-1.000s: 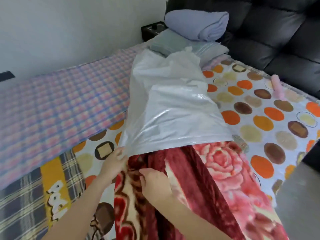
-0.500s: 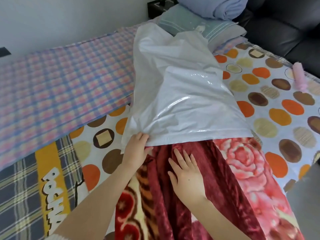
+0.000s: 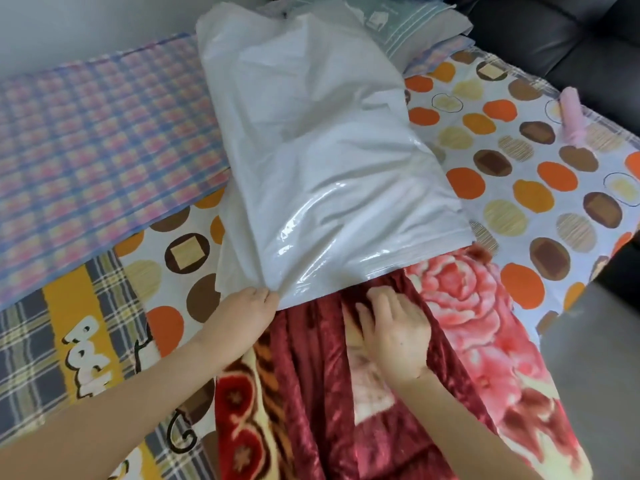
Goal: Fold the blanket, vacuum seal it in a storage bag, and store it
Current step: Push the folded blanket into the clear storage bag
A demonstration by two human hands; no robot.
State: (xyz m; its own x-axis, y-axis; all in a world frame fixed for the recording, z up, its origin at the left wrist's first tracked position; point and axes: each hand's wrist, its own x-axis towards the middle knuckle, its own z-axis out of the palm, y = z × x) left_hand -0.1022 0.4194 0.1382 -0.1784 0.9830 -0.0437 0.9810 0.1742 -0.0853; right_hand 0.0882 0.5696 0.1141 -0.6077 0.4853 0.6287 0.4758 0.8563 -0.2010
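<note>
A plush dark-red blanket with pink roses [image 3: 467, 323] lies lengthwise on an orange-and-brown dotted bed sheet [image 3: 554, 188], its far end inside a glossy white plastic storage bag [image 3: 329, 168]. The left hand [image 3: 242, 317] has its grip pinched on the bag's mouth edge. The right hand [image 3: 394, 334], fingers apart, presses flat on the blanket. Beside them, a grey checked cloth with a yellow band [image 3: 59, 299] shows white letters, "POC" readable.

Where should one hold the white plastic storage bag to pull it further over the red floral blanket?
Take the white plastic storage bag by its open hem, from the near side. The left hand pinches the left corner; the free right corner probably suits the right hand, as the hem lies loose there.
</note>
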